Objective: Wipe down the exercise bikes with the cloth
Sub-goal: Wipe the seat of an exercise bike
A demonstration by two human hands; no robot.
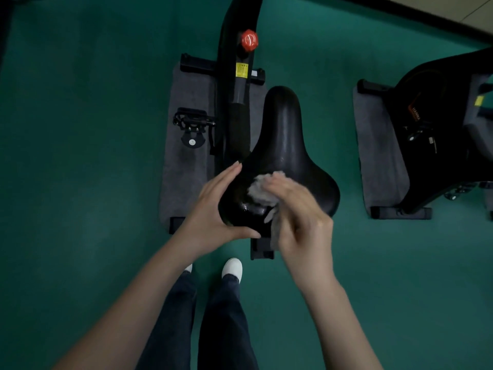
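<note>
Looking straight down on the black saddle (282,140) of the exercise bike (234,76). The left hand (210,212) braces it, fingers along the saddle's left edge and thumb hooked round the rear edge. The right hand (298,212), blurred, bunches the grey cloth (260,190) and presses it on the wide rear part, a tail hanging off the rear edge. The bike stands on a grey mat (184,166), and a second bike (448,124) stands to the right on green floor (80,156).
</note>
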